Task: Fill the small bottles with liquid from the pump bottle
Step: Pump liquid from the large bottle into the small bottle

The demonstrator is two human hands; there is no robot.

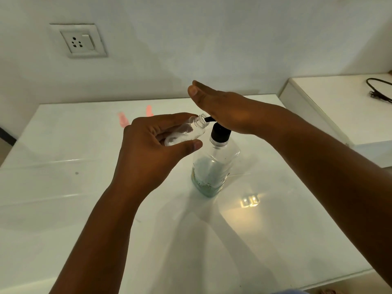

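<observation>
Left hand [152, 143] clamped on small clear bottle [186, 132], tilted at frame centre, mouth at black spout | right hand [224, 111] flat, fingers together, atop pump bottle [214, 166] | bottle likely light, slick; grip its body | white table [63, 187] bare nearby; wall socket [81, 42] upper left, cable [379, 90] far right.

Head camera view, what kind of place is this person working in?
Probably a home, though the room is unclear: a glossy white countertop against a plain wall, a wall socket with switch, and a black cable on a side ledge.
</observation>
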